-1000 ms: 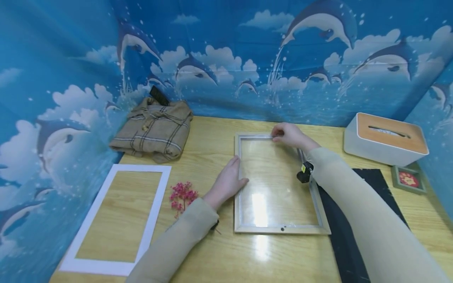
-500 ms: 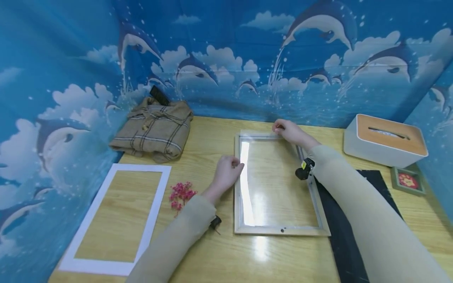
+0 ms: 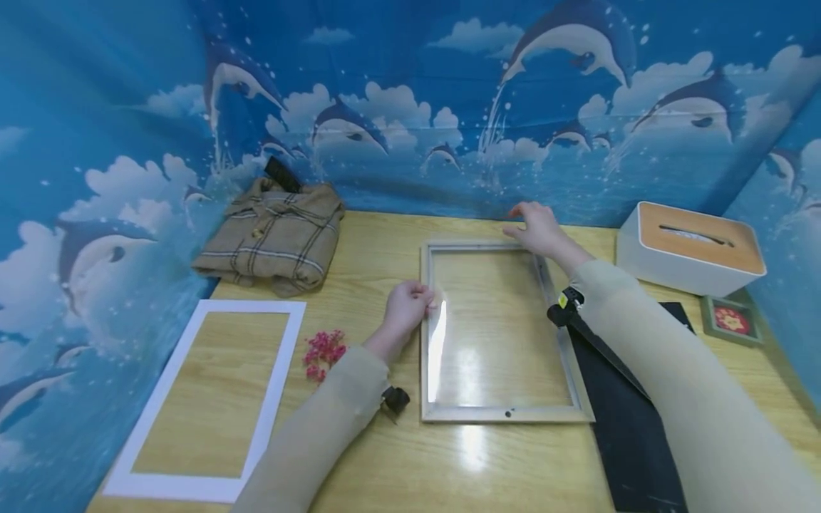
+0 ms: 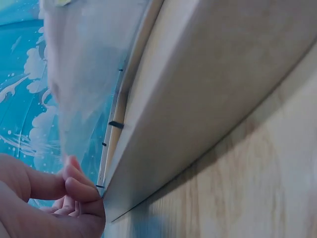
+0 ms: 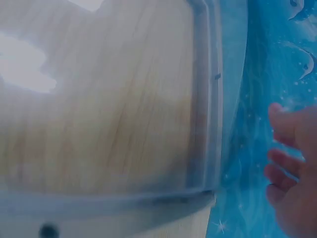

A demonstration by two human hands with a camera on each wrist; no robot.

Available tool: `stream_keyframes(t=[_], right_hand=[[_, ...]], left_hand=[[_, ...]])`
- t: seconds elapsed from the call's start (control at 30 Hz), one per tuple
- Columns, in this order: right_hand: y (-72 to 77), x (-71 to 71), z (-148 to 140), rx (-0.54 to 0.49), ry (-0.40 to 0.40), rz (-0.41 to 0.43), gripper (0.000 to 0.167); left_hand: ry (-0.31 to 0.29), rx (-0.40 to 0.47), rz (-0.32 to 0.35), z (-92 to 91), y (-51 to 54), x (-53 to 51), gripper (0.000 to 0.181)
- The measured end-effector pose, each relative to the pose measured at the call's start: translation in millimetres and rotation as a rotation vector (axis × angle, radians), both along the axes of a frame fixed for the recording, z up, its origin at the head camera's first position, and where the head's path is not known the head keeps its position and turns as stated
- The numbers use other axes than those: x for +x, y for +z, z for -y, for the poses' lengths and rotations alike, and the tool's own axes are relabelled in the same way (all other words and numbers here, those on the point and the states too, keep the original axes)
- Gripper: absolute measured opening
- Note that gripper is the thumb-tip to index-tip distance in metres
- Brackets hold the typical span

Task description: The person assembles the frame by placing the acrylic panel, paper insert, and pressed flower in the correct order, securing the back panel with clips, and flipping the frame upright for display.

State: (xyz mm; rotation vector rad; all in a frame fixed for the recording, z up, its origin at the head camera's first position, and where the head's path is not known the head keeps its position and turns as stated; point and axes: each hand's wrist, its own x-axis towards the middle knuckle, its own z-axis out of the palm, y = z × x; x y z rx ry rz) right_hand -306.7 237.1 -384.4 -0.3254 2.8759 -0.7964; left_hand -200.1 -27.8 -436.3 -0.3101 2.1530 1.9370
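A pale wooden frame (image 3: 545, 415) lies flat on the wood-grain table. A clear sheet (image 3: 440, 342) reflects light inside its left side; the left wrist view shows that sheet (image 4: 91, 69) raised over the frame's edge (image 4: 163, 94). Thumb and fingertips of my left hand (image 3: 405, 308) pinch the sheet at the frame's left side, also visible as the hand (image 4: 54, 198) in the left wrist view. My right hand (image 3: 541, 229) is over the far right corner, fingers apart. In the right wrist view this hand (image 5: 297, 168) holds nothing and is apart from the frame (image 5: 210, 124).
On the left lie a white mat border (image 3: 160, 487) and pink dried flowers (image 3: 325, 349), with a folded plaid shirt (image 3: 276, 239) behind. A black board (image 3: 631, 434) is under the right forearm. A tissue box (image 3: 693, 260) and small green frame (image 3: 731, 320) stand farther right.
My left hand has gone from lying against the frame's left side to pinching the clear sheet there. The right hand's fingers, curled together before, have spread and let go at the far edge.
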Motion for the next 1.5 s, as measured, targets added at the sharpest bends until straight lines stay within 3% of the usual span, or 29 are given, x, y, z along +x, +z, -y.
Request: stream_keyframes(t=[0.07, 0.17, 0.3, 0.43, 0.67, 0.87, 1.23, 1.5], right_hand=[[1.9, 8.9, -9.9, 0.001, -0.057, 0.039, 0.053], [0.5, 22.2, -25.5, -0.076, -0.121, 0.162, 0.062], [-7.6, 34.7, -39.0, -0.138, -0.134, 0.295, 0.065], [-14.3, 41.7, -43.2, -0.142, -0.129, 0.288, 0.064], [-13.4, 49.1, -49.9, -0.477, -0.187, 0.378, 0.054], [-12.5, 52.7, -55.9, -0.496, -0.216, 0.394, 0.043], [-24.9, 49.3, -49.2, -0.396, -0.202, 0.338, 0.04], [-35.0, 51.7, -46.7, -0.415, -0.221, 0.278, 0.038]], left_hand=[[0.018, 0.01, 0.016, 1.9, -0.2, 0.4, 0.015], [0.03, 0.018, 0.04, 4.9, 0.8, 0.1, 0.015], [0.036, 0.044, 0.051, 7.1, 2.7, -1.5, 0.016], [0.051, 0.058, 0.059, 8.3, 4.5, -2.8, 0.015], [-0.003, 0.056, 0.083, 8.9, 4.3, -0.5, 0.017], [-0.054, 0.041, 0.097, 7.7, 7.2, 4.0, 0.018], [-0.031, 0.051, 0.089, 7.7, 5.1, 4.1, 0.019], [-0.04, 0.043, 0.084, 8.1, 1.8, 2.8, 0.017]])
